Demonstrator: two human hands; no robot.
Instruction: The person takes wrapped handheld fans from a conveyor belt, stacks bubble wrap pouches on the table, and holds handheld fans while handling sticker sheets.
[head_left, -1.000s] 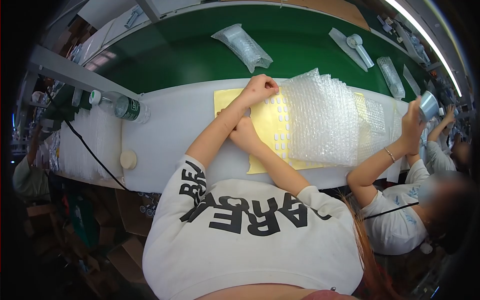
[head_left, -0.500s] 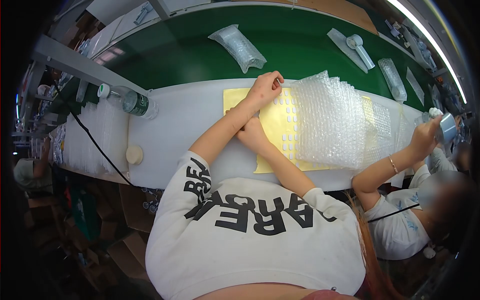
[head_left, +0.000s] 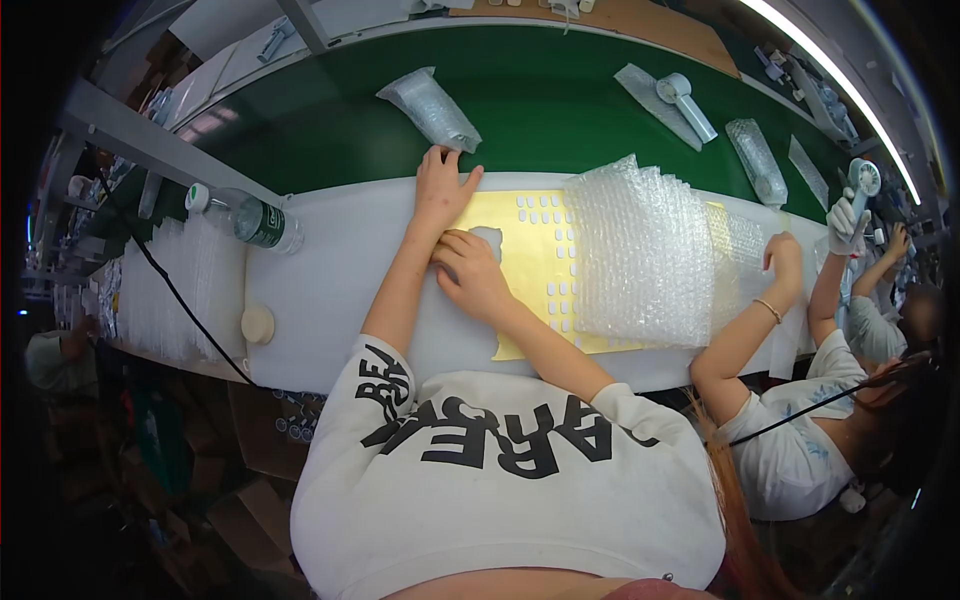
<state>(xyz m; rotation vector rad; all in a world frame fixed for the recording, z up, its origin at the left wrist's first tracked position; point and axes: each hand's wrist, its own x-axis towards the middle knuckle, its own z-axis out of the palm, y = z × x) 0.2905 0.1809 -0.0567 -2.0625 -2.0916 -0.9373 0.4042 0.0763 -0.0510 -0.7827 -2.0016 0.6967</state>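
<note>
Right hand (head_left: 478, 278) by label sheet (head_left: 525, 290), left hand (head_left: 441, 193) at wrapped parcel (head_left: 430, 108).
Near: right fingers bent, pinch can't tell; light touch best, sheet stays flat. Far: left thumb spread, fingertips at parcel's near end, on green surface (head_left: 550, 95); fuller grip would suit slick wrap. Bubble bags (head_left: 645, 255) right.

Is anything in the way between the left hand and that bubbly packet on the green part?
Nothing I can see blocks the left hand from the bubbly packet. The fingertips are right by its near end.
</note>
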